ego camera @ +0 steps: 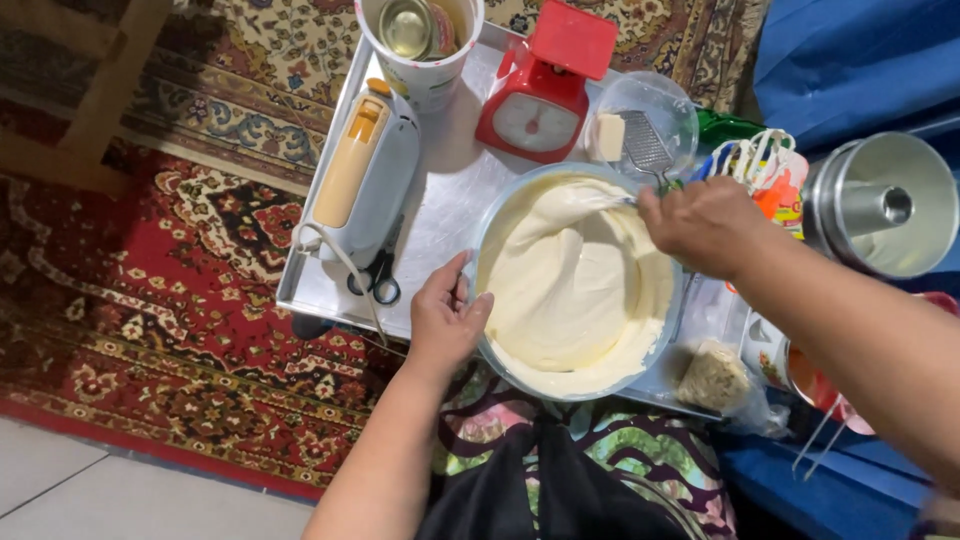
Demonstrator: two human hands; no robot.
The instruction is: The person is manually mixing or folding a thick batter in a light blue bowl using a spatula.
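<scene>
Left hand (pixel 447 318) grips the near-left rim of the batter bowl (pixel 577 285) on the metal tray (pixel 440 200); right hand (pixel 703 225), fingers closed around what seems a spatula handle (pixel 610 200), works the far-right side.

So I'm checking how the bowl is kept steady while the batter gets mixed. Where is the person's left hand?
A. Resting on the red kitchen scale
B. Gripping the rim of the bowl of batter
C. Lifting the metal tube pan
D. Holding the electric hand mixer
B: the left hand grips the near-left rim of the bowl of pale batter, while the right hand works a utensil in it.
</scene>
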